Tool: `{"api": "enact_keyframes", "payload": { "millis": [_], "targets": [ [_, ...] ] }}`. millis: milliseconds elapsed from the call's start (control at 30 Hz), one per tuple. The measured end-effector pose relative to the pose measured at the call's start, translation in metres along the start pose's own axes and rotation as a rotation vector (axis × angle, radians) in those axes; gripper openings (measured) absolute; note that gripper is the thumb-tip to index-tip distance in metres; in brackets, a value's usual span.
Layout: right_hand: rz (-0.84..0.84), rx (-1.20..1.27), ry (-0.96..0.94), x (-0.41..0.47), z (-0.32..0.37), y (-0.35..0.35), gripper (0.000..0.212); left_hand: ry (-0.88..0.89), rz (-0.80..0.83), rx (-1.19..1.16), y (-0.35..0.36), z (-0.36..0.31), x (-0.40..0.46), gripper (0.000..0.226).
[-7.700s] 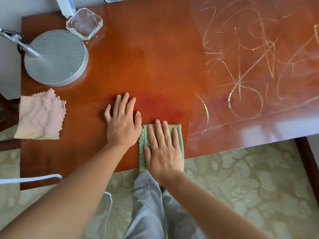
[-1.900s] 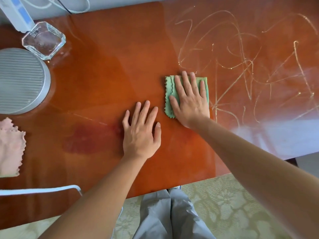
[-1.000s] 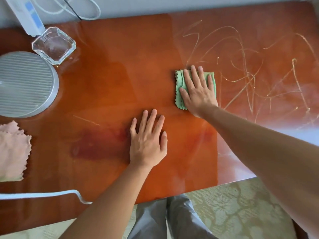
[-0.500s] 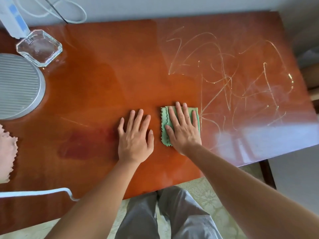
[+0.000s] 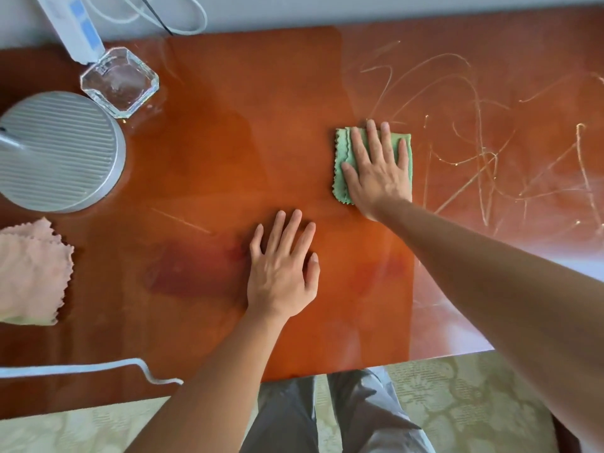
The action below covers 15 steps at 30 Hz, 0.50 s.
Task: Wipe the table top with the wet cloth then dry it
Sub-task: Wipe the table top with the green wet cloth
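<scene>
Right hand (image 5: 379,173) flat on the folded green cloth (image 5: 342,165), fingers straight and slightly spread, palm pressing it onto the table top (image 5: 235,165); no pinch, no curl round the fabric. Cloth's scalloped edge sticks out on the thumb side, a strip shows past the fingertips. Just outboard of the cloth, on the little-finger side, thin pale streaks (image 5: 474,152) criss-cross the glossy wood. Nearer the body and to the thumb side, left hand (image 5: 282,273) lies palm-down on bare wood, fingers straight, holding nothing, well clear of the cloth. A darker patch (image 5: 192,273) sits right beside that hand. Further left: round ribbed grey base (image 5: 58,152), square glass dish (image 5: 119,81) behind it, pink cloth (image 5: 31,273) at the table's left edge, white cable (image 5: 81,369) along the near edge.
</scene>
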State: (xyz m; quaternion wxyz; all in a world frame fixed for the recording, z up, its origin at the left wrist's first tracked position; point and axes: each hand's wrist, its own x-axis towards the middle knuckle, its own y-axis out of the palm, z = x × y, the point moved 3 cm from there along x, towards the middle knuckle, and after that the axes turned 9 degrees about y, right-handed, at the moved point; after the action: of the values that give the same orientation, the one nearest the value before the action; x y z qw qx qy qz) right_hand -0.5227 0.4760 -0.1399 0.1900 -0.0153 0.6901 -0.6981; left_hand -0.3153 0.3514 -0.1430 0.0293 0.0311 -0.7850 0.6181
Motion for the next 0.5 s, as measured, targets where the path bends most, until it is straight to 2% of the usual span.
{"api": "enact_keyframes", "payload": {
  "millis": [300, 500],
  "targets": [
    [0.028, -0.005, -0.101, -0.057, -0.005, 0.012, 0.067, -0.060, 0.087, 0.069, -0.009, -0.006, 0.011, 0.052],
    [0.042, 0.015, -0.144, -0.058, -0.009, 0.011, 0.066, -0.006, 0.108, 0.082, -0.013, -0.011, 0.083, 0.052]
  ]
}}
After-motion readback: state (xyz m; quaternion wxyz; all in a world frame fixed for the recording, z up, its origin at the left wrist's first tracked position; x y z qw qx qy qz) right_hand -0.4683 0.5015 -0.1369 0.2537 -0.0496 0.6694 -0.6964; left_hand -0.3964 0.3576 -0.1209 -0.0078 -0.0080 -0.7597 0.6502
